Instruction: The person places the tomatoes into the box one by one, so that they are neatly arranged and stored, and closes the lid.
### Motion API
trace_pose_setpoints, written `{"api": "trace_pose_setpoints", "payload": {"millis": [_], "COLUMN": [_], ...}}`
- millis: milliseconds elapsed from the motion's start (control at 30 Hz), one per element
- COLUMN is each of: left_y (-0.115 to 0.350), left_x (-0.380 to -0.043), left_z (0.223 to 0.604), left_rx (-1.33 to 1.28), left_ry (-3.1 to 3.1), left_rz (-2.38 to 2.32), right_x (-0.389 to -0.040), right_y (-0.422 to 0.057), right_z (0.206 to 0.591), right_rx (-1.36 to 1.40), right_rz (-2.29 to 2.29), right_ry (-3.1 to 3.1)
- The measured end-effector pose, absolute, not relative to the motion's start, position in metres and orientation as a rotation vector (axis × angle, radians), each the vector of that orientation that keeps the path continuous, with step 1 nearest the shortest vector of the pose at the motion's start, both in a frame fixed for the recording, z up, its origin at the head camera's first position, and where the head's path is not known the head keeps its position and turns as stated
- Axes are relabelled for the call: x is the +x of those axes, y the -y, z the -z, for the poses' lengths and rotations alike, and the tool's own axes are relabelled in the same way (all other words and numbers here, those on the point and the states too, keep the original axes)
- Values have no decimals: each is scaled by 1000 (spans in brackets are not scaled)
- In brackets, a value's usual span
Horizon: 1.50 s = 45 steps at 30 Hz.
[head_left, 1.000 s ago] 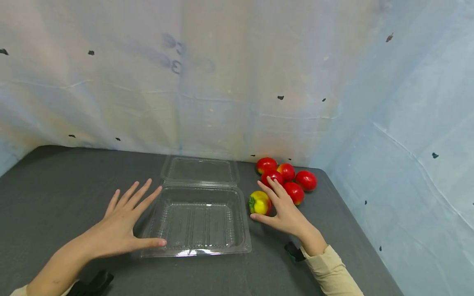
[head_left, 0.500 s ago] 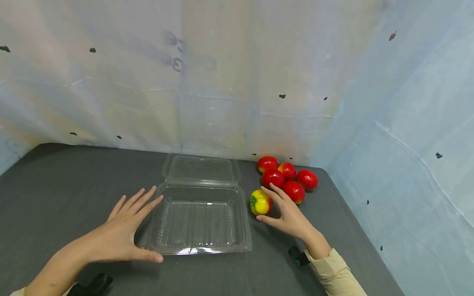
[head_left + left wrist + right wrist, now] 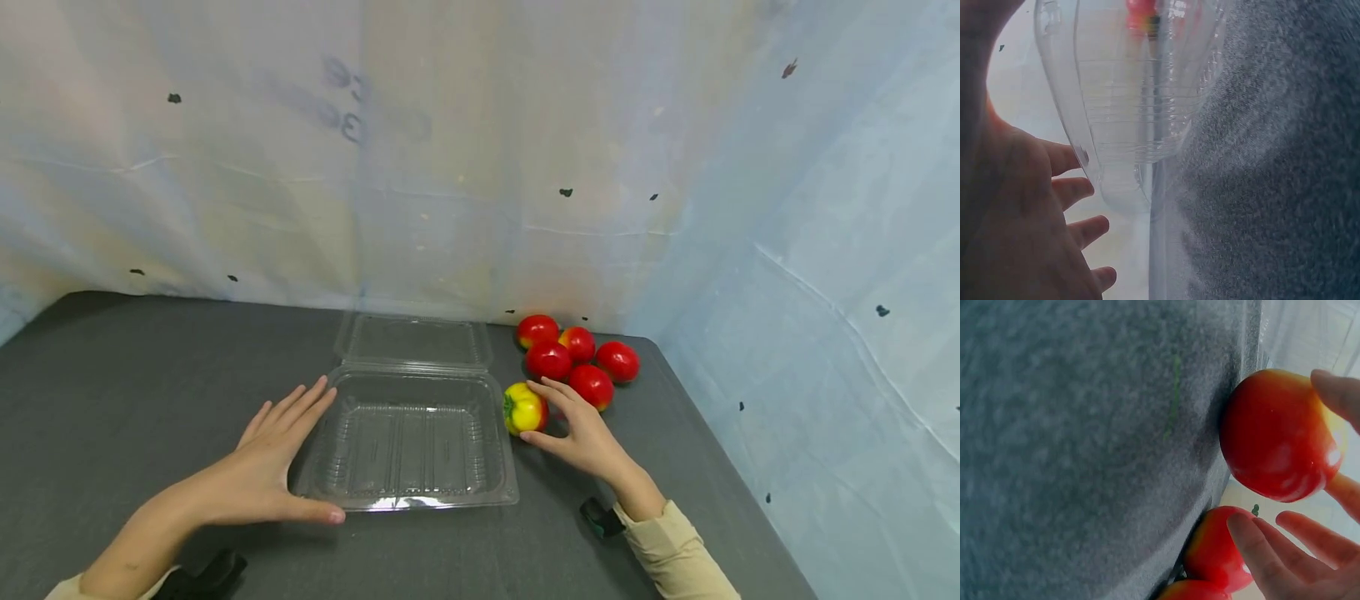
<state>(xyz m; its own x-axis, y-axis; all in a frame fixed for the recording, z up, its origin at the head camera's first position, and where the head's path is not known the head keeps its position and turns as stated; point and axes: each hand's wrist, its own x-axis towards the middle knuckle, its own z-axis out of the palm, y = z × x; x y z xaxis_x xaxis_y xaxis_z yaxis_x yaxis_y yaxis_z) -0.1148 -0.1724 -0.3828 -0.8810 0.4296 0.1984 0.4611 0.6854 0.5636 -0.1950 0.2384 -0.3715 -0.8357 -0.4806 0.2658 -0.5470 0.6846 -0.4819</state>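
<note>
A clear plastic clamshell box (image 3: 408,505) lies on the table with its lid (image 3: 416,343) folded back toward the wall. My left hand (image 3: 258,479) spreads over its left side, fingers straight and thumb near the front corner. In the left wrist view, index and middle fingertips (image 3: 1075,190) are right at the rim. Just right of the box sits a yellow-and-red bell pepper (image 3: 522,410), its green stem end facing the box. My right hand (image 3: 581,433) pinches it between thumb and index finger; in the right wrist view the other fingers (image 3: 1266,556) extend beside it.
Several red, round pieces of produce (image 3: 549,361) with yellowish patches lie clustered behind the pepper, near the table's back right corner. A pale sheet wall (image 3: 435,167) rises along the back edge, and another (image 3: 847,317) stands along the right side. The table (image 3: 150,375) is dark grey.
My right thumb and index finger have closed in on the pepper. The left hand has moved slightly right, and the box has shifted a little to the right with it.
</note>
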Motion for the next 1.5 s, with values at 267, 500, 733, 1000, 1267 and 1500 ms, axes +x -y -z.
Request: {"api": "trace_pose_setpoints", "payload": {"millis": [267, 500, 733, 1000, 1267, 1500], "left_y": [171, 166, 163, 159, 153, 149], "left_x": [-111, -112, -114, -116, -118, -118], "left_z": [385, 386, 384, 383, 383, 381], "left_rx": [-755, -759, -737, -707, -723, -709], "left_ry": [2818, 2822, 2827, 2847, 2856, 2861], "left_rz": [997, 1053, 1031, 1024, 1028, 1055], "right_x": [-197, -195, -199, -202, -205, -209], "right_y": [-237, -240, -243, -244, -239, -224], "right_z": [375, 371, 360, 339, 321, 306], "right_rx": [872, 837, 789, 757, 784, 865], "right_rz": [-880, -931, -899, -882, -881, -867], "right_ry": [2737, 2737, 2710, 2691, 2671, 2631]}}
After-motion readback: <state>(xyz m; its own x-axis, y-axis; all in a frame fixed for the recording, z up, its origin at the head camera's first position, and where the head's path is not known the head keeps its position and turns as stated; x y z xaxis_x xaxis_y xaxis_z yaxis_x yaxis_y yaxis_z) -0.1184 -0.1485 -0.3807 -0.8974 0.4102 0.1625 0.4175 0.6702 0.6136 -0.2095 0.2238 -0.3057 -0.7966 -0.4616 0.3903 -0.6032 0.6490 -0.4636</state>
